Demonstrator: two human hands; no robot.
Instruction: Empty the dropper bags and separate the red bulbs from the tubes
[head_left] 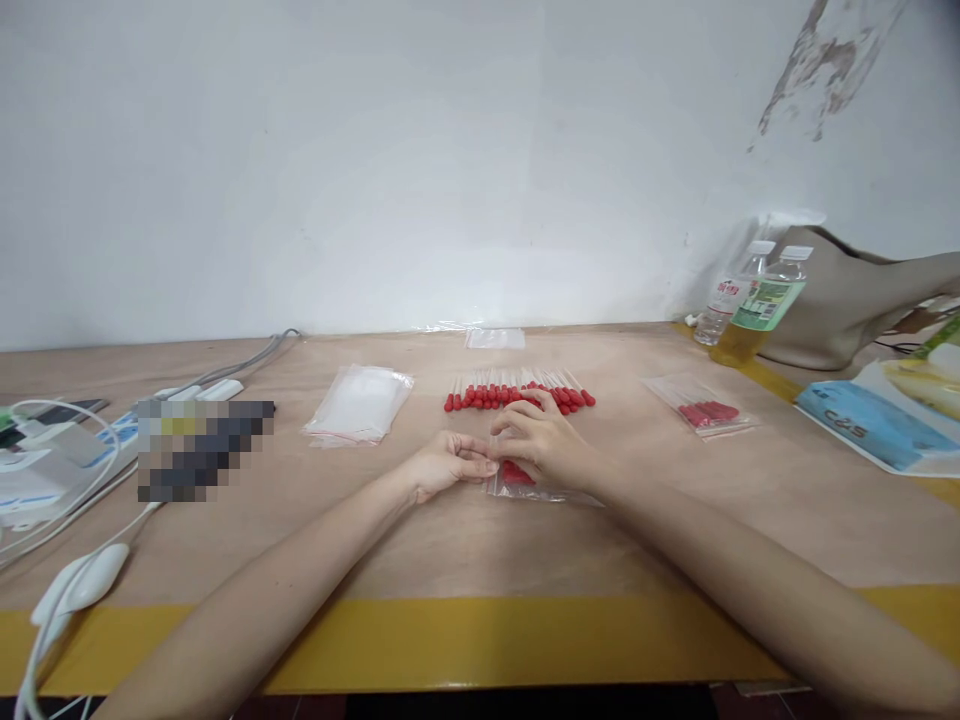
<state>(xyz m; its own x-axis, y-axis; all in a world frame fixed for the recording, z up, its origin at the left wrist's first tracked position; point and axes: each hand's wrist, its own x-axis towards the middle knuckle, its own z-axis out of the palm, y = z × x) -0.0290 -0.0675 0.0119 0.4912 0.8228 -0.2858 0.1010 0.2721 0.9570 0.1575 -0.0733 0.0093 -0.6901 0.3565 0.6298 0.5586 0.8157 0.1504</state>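
Observation:
A clear zip bag [551, 492] lies on the table in front of me, with red-tipped sticks [516, 473] showing in it. My left hand [448, 466] pinches the bag's left edge between thumb and fingers. From the right, my right hand [546, 437] curls over the same bag, its fingertips close to my left thumb; the palm side is hidden. Just beyond the hands, a row of red-headed thin sticks [480, 395] lies side by side, heads toward me. Part of the row is behind my right hand.
A stack of clear bags [360, 402] lies on the left. To the right is a filled bag [709, 413] of red-headed sticks. Two bottles [757, 300] stand by the wall near a blue packet [862, 420]. Cables and a power strip [112, 440] occupy the far left.

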